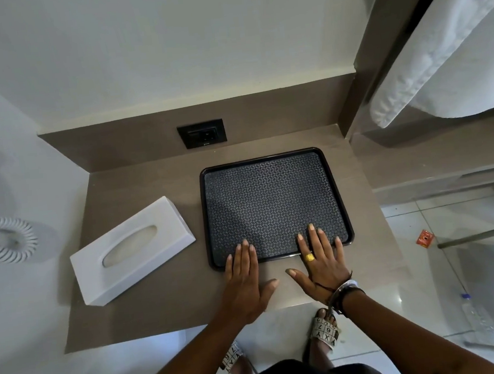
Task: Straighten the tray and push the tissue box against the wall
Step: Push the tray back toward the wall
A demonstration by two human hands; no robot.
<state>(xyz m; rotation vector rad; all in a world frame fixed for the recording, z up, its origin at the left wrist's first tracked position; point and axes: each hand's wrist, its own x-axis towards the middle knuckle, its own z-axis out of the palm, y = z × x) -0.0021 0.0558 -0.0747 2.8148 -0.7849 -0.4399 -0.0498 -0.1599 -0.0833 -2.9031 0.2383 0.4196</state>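
A dark patterned tray (271, 196) with a raised black rim lies on the brown counter (167, 311), nearly square to the back wall. My left hand (245, 284) and my right hand (322, 264) rest flat with fingers spread over the tray's near edge, fingertips on its surface. Neither hand grips anything. A white tissue box (133, 250) lies at an angle on the counter's left side, apart from the tray and away from the back wall. My right hand wears a gold ring and wrist bands.
A black power socket (202, 133) sits in the brown backsplash behind the tray. A coiled white cord (4, 239) hangs on the left wall. White bedding (444, 44) is at the right. A plastic bottle (479, 317) and a red wrapper (425, 238) lie on the tiled floor.
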